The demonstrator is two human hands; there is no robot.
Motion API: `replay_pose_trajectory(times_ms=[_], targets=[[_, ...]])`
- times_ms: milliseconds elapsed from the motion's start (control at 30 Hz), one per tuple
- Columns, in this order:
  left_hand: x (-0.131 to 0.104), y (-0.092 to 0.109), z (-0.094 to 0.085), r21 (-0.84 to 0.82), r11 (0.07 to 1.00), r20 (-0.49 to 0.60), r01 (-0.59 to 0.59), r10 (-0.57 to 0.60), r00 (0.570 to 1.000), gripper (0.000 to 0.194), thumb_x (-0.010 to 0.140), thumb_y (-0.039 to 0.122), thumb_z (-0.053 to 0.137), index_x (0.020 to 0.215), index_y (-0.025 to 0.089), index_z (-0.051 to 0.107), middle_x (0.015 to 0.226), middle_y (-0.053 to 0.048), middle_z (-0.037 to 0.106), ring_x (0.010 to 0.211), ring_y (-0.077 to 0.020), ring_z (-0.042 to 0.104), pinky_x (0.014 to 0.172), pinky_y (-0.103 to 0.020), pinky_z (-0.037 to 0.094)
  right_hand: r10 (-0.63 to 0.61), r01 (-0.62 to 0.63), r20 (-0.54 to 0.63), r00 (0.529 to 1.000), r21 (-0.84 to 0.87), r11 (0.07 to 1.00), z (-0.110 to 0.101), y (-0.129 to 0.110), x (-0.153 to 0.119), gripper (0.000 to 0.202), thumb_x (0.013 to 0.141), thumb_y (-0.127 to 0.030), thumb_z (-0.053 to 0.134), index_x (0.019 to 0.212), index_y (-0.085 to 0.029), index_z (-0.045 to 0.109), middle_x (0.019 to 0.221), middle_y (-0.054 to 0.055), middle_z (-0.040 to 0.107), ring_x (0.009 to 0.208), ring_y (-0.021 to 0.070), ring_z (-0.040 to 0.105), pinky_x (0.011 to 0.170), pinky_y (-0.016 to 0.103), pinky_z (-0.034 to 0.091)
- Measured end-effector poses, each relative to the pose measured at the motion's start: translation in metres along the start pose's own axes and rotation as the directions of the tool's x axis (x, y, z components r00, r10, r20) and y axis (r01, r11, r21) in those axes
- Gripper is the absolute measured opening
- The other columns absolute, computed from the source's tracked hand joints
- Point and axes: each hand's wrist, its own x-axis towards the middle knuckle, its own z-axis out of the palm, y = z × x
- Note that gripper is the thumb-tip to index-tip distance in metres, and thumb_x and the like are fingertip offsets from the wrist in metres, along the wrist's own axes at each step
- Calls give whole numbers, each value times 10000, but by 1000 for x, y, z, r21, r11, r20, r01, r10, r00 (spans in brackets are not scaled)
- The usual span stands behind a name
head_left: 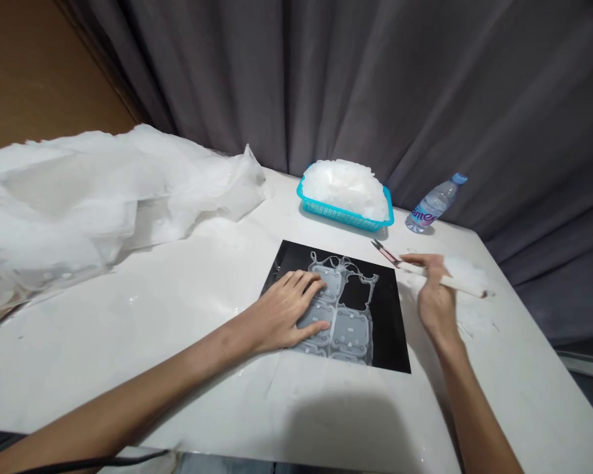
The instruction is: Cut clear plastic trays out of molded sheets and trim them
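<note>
My left hand [294,309] lies with fingers spread on a translucent plastic sheet [352,331] of rounded rectangular shapes, which rests on a black board [393,316]. One shape in the sheet's upper right is an opening showing black. Thin loose strands edge the sheet's top. To the right of the board, my right hand [435,289] is closed around a pale pen-like stick [462,285], held slantwise above the table. Small snips [386,253] with dark blades lie at the board's upper right corner, close to my right fingertips.
A blue basket [343,214] heaped with white pieces stands at the back, left of a water bottle [435,204]. White sheets [103,184] are piled on the left of the white table [202,395]. Whitish scraps [469,270] lie behind my right hand. A grey curtain hangs behind.
</note>
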Motion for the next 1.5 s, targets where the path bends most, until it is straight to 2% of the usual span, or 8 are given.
replay_pose_trajectory(times_ms=[33,100,200,300,467,967,1200,1500], targets=[[0,2,0,-4,1000,-3,12,-12,1000,659,1011,656,471,1431,148,497,1389,-190,557,1283,-389,494,1097,-522,366,2,-18,133,991,124,992,11,-10,-7,577,1100,-538,228,1108,-222,711,825,56,686,842,240,661,892,417,503],[1,3,-3,-54,998,3,40,-40,999,622,1017,650,469,1398,162,525,1325,-166,580,1223,-364,523,1074,-508,383,-81,-27,392,917,263,964,27,-25,-20,499,1102,-524,303,1147,-247,716,762,31,677,790,227,672,838,386,515],[5,-6,-9,-199,978,39,70,-63,997,495,1048,593,463,1346,215,579,1275,-114,599,1162,-316,561,1044,-460,407,-200,32,533,822,308,951,40,-39,-33,301,1062,-431,517,987,-250,745,894,51,727,890,228,688,846,362,510],[7,-20,-11,-302,953,16,26,-23,1000,426,1035,557,536,1329,261,624,1306,-93,611,1186,-304,563,1057,-440,400,-231,38,566,791,331,943,47,-42,-38,142,1001,-345,646,966,-244,739,990,55,736,927,219,696,837,338,528],[6,-30,-4,-318,946,-31,-66,59,998,479,950,570,678,1334,285,649,1408,-85,622,1293,-318,535,1108,-441,367,-174,-16,588,790,304,953,53,-39,-40,137,994,-350,645,993,-239,725,987,54,730,842,200,708,782,323,570],[7,-30,-1,-190,980,-18,-61,59,998,535,948,616,646,1333,244,654,1474,-112,596,1339,-338,516,1126,-461,340,-261,89,615,744,296,951,53,-43,-38,148,1039,-315,587,1023,-244,716,1014,56,734,915,214,699,844,341,550],[6,-29,1,-184,981,-26,-60,56,998,517,956,601,643,1325,239,651,1467,-105,598,1332,-331,517,1125,-452,339,-356,238,644,677,267,934,46,-50,-39,206,1084,-246,470,1103,-236,675,1068,82,704,1051,233,669,965,369,503],[6,-27,0,-134,990,-18,-54,52,998,508,959,583,643,1331,238,619,1462,-91,590,1352,-298,515,1139,-438,367,-331,194,655,679,275,942,39,-45,-37,145,1073,-244,522,1081,-228,666,1072,60,712,1014,206,685,935,332,515]])
